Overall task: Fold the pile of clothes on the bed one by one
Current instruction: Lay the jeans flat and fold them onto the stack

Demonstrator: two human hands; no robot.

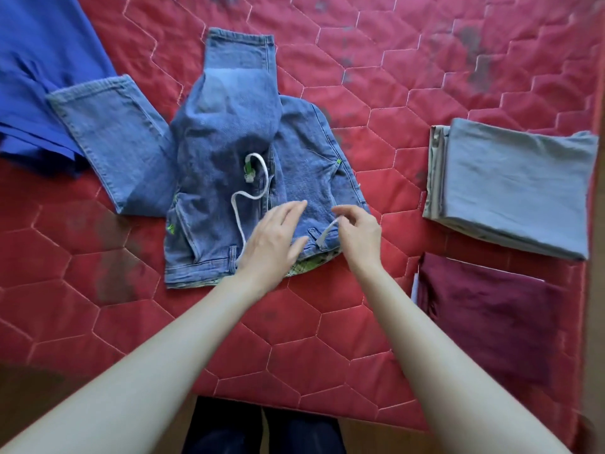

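Jeans (229, 152) lie at the centre of the bed (409, 93), half folded, and we judge this to be the garment in hand. Our left hand (273, 239) rests flat on the denim near the waistband, fingers straight and spread. Our right hand (355, 231) has its fingers curled, pinching one end of the white drawstring (250, 194) just above the waistband at 5 o'clock on the garment.

Waistband sits toward us at 6 o'clock. One leg is doubled back over the seat, its hem pointing to 12 o'clock, so the long axis runs 6 to 12; the other leg splays out toward 10 o'clock, its hem touching the blue garment (42, 77) still unfolded there.

Next, we reckon, the loose cord wants tucking in, then the stray leg needs bringing over its partner before the final fold.

At 3 o'clock a folded grey piece (520, 188) lies well apart, with a folded maroon piece (484, 316) just beside it at 4 o'clock.
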